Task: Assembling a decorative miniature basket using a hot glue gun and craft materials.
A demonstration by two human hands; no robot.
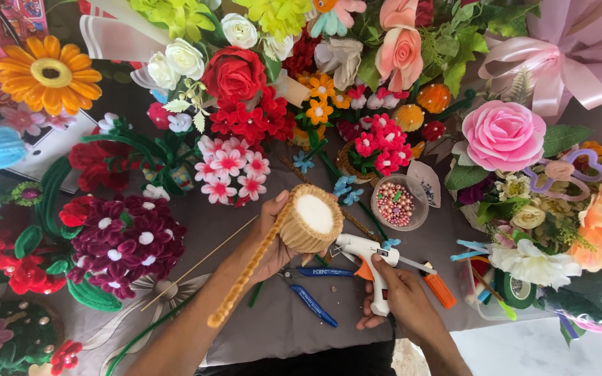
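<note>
Craft table (412,244), grey cloth, crowded with artificial flowers; landmark for all entries: the small cup (311,219) at centre.

- Far left of the cup: orange daisy (51,73) at the top corner; below it a dark maroon flower cluster (123,240) with white centres.
- Lower left of the cup: thin wooden stick (200,263) lying slantwise on the cloth.
- Left hand (271,237): closed around the cup's side, thumb up along its wall. A tan fuzzy cord (245,275) trails from the cup rim; its long axis runs diagonally, free end pointing down-left over the forearm.
- Cup: tan-wrapped, held above the table, tilted so its white round top faces up and right.
- Just below the cup: blue-handled pliers (311,296) flat on the cloth.
- Lower right of the cup: white glue gun (367,257), orange trigger, nozzle pointing up-left at the cup base. Right hand (402,299) wraps its handle, index finger near the trigger.
- Upper right of the cup: clear bowl of pink beads (396,202).
- Far right of the cup: large pink rose (503,136).
</note>
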